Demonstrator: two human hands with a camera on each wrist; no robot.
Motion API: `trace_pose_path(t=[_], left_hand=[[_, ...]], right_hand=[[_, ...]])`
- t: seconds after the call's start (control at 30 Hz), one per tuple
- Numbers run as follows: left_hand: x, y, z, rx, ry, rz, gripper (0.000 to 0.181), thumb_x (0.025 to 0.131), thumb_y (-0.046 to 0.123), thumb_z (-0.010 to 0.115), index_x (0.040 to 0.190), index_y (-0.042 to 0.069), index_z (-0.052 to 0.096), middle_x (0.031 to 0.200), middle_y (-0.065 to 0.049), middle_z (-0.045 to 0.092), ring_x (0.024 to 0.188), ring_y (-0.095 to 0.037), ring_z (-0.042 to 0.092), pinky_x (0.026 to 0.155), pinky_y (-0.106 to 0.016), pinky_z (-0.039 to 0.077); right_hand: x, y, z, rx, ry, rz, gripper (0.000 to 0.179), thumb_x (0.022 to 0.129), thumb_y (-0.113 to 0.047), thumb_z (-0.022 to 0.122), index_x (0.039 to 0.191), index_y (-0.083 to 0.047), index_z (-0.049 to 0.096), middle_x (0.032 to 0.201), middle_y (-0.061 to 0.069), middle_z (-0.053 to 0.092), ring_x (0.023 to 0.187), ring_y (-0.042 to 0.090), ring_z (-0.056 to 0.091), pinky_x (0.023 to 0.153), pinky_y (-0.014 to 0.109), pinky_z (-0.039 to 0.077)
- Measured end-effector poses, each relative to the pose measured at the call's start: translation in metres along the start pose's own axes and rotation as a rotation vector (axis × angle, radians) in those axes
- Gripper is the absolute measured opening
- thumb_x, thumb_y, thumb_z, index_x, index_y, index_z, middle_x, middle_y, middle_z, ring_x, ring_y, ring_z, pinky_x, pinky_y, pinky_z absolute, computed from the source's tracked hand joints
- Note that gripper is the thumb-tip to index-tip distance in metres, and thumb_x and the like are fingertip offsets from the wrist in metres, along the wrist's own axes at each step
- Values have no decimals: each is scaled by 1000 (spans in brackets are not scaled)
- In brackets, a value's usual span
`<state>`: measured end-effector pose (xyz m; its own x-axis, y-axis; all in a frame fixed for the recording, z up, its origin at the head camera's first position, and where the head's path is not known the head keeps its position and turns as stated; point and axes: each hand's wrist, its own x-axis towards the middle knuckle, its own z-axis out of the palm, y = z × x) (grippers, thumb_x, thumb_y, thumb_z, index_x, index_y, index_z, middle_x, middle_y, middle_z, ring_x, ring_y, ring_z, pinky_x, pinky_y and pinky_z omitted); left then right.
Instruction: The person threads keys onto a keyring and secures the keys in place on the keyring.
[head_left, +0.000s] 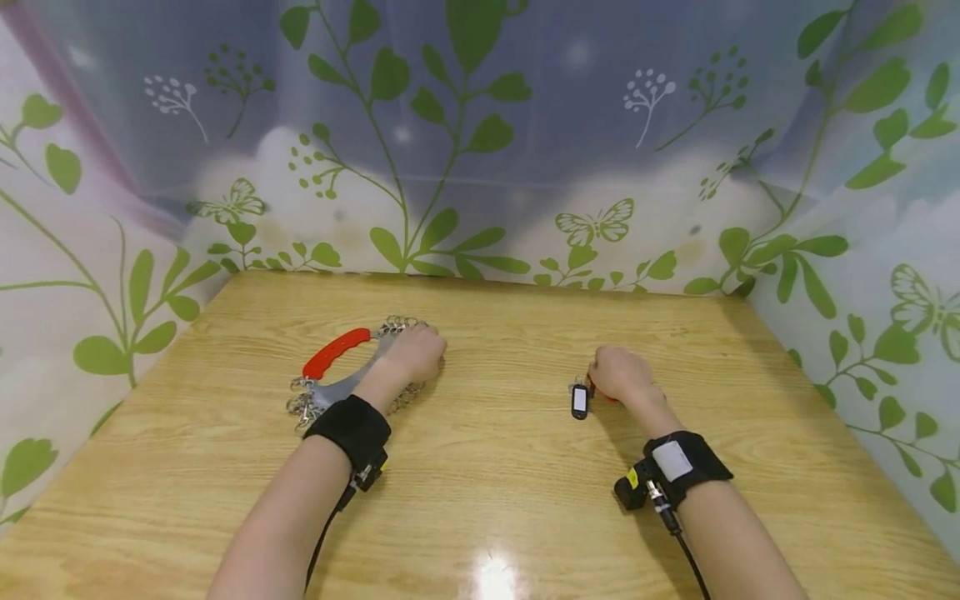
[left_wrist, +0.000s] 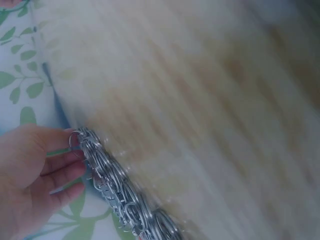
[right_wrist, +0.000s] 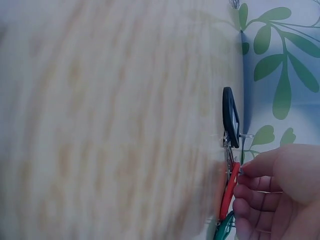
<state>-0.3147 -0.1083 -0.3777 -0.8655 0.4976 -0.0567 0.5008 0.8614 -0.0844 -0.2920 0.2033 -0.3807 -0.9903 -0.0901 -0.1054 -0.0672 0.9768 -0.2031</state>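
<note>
A grey metal plate (head_left: 339,390) with a red handle (head_left: 336,352) lies at the left of the table, metal rings hanging along its edge. My left hand (head_left: 415,352) is over its right end. In the left wrist view, the fingertips pinch one ring at the end of a dense row of metal rings (left_wrist: 120,185). On the right, my right hand (head_left: 621,373) pinches at a red key tag (right_wrist: 229,192). Linked beside it is a black key tag (head_left: 580,402) with a white label. A green tag (right_wrist: 224,227) shows below the red one.
The wooden table (head_left: 487,467) reaches back to a leaf-printed cloth (head_left: 465,200) that hangs behind it and along both sides. Each wrist wears a black strap (head_left: 351,433) with a camera and a cable trailing toward me.
</note>
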Motion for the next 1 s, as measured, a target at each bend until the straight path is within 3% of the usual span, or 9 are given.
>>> trace_pose_path(t=[0.17,0.3,0.43,0.53,0.63,0.73,0.83,1.0], left_hand=[[7,2,3,70,18,-12,10,88,7,57,86,6,67,95,-14,62,95,-32,57,85,-42,44],[8,1,3,62,4,-24,10,87,5,57,83,5,66,93,-14,63,91,-31,58,81,-42,47],[7,-5,2,-71,-27,-84,12,90,7,54,88,7,66,94,-13,61,83,-27,60,73,-40,49],[4,-11,-1,-184,-11,-125,8,90,11,57,87,8,65,89,-10,60,76,-24,59,69,-38,49],[3,-17,-4,-273,34,-129,13,90,12,57,77,8,59,72,-5,53,62,-18,52,61,-34,44],[3,-19,-4,-339,79,-115,26,90,8,52,65,10,47,57,-1,36,50,-14,33,53,-30,32],[3,-20,-3,-368,111,-123,35,90,9,50,58,14,35,54,2,22,49,-12,20,51,-28,24],[3,-20,-2,-386,112,-199,42,88,12,53,52,15,31,53,3,17,48,-12,16,48,-27,21]], right_hand=[[-2,2,-2,6,6,-22,26,95,-16,45,72,-8,55,66,7,50,58,21,48,50,31,35],[-2,1,-3,10,13,-41,27,94,-16,45,70,-9,53,64,6,48,56,19,46,49,30,34],[-3,1,-5,22,58,-41,25,94,-16,46,70,-8,52,62,5,47,55,19,46,48,30,34],[-4,-1,-7,44,121,-64,23,94,-17,47,75,-6,55,59,4,49,51,18,48,46,30,34],[-5,-4,-10,73,202,-93,19,94,-16,48,83,-5,59,60,3,52,49,17,48,45,29,33],[-6,-7,-13,100,287,-118,19,94,-17,49,87,-6,62,64,4,55,50,17,47,44,29,32],[-7,-11,-15,107,361,-162,17,94,-17,52,89,-6,64,73,7,59,54,18,48,46,30,34],[-9,-22,-15,90,452,-247,15,91,-16,56,91,-5,67,81,9,65,61,20,56,51,33,42]])
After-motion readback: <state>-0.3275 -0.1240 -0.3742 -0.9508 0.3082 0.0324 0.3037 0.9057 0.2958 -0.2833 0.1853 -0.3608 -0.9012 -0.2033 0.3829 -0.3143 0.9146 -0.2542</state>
